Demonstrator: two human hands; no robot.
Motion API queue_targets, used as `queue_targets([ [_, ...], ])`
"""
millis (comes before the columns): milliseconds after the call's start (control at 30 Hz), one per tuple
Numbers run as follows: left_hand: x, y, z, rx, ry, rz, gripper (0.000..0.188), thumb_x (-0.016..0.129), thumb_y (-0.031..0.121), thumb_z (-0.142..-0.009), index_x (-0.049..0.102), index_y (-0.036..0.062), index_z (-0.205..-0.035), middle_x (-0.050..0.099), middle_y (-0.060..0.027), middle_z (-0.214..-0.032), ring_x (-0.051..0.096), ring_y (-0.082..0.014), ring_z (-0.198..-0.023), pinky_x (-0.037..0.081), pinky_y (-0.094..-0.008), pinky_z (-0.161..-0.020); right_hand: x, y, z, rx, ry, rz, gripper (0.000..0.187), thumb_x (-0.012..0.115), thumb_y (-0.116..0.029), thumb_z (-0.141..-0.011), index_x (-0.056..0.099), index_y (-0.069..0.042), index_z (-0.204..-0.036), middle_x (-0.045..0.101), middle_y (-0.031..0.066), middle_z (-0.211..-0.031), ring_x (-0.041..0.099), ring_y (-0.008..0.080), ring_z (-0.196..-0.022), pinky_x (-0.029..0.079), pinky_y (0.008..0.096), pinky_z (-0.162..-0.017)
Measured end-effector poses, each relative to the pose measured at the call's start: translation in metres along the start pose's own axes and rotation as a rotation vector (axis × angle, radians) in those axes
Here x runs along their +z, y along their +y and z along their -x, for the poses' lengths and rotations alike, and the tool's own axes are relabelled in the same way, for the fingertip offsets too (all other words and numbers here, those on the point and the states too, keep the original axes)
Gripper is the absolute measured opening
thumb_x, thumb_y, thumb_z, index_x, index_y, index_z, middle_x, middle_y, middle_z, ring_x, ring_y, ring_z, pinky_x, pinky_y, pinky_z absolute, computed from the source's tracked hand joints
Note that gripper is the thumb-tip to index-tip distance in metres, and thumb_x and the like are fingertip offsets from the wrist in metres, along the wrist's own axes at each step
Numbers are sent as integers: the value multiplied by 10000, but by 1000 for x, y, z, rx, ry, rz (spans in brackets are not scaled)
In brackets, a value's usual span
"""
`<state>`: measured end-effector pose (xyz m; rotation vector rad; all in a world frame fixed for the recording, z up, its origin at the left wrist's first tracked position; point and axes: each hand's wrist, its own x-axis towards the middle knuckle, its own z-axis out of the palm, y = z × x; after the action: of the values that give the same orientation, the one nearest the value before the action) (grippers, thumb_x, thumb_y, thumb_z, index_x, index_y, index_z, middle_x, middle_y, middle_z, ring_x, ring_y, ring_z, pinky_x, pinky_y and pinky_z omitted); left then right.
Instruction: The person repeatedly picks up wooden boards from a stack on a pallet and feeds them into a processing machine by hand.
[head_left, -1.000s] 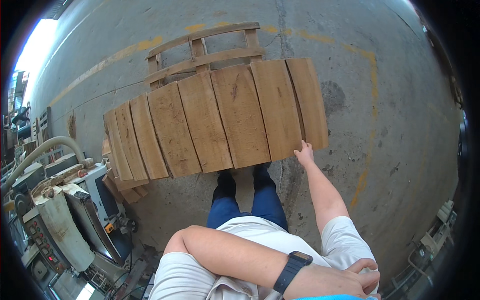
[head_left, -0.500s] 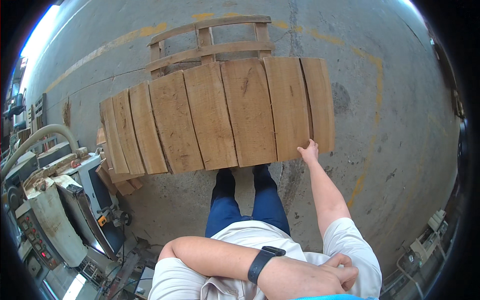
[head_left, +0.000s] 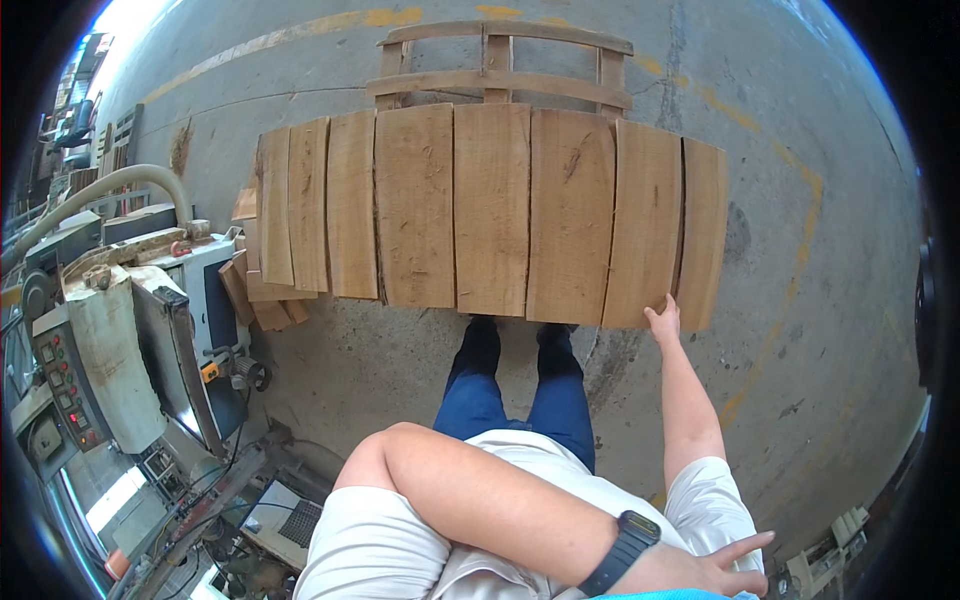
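Note:
Several wide, rough-faced wooden boards (head_left: 490,210) lie side by side in a row before me, above the floor. My right hand (head_left: 664,318) reaches out to the near end of the second board from the right (head_left: 645,220). Its thumb and fingers close on that edge, beside the dark gap to the outermost right board (head_left: 705,235); the fingers' undersides are hidden. Across my body lies the left arm, with a dark watch (head_left: 625,550) on the wrist. My left hand (head_left: 715,572) is by my right sleeve, fingers spread and holding nothing.
A slatted wooden pallet (head_left: 500,80) shows beyond the boards. At left stands a machine with a button panel (head_left: 62,385) and a thick hose (head_left: 130,175). Wood offcuts (head_left: 270,300) are stacked beside it. Yellow lines (head_left: 800,265) mark the concrete floor.
The boards now appear farther right and straighter as the view has turned. My left hand has gone from curled fingers to spread ones, farther right. My right hand stays at the board's near edge.

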<state>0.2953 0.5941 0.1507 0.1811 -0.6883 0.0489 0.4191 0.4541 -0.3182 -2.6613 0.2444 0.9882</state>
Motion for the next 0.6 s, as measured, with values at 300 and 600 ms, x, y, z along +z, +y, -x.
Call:
queue_targets([
  [300,-7,35,-30,198,-61,-796,591,350,489,-1045,349,62,-1453,531,-134,-1307,539,-275,-1156,211,-557,-1125,7,-10,8,8,105,8,820,785,-295,-815,375,-93,-1496,417,217,-1480,453,380,-1345,399,444,-1124],
  [600,-5,45,-41,85,76,-516,360,306,274,-1107,468,47,-1335,548,-126,-1295,512,-245,-1246,87,-566,-1171,16,-18,12,-12,97,64,807,758,-268,-848,344,-85,-1516,368,221,-1512,412,393,-1370,372,464,-1142],
])
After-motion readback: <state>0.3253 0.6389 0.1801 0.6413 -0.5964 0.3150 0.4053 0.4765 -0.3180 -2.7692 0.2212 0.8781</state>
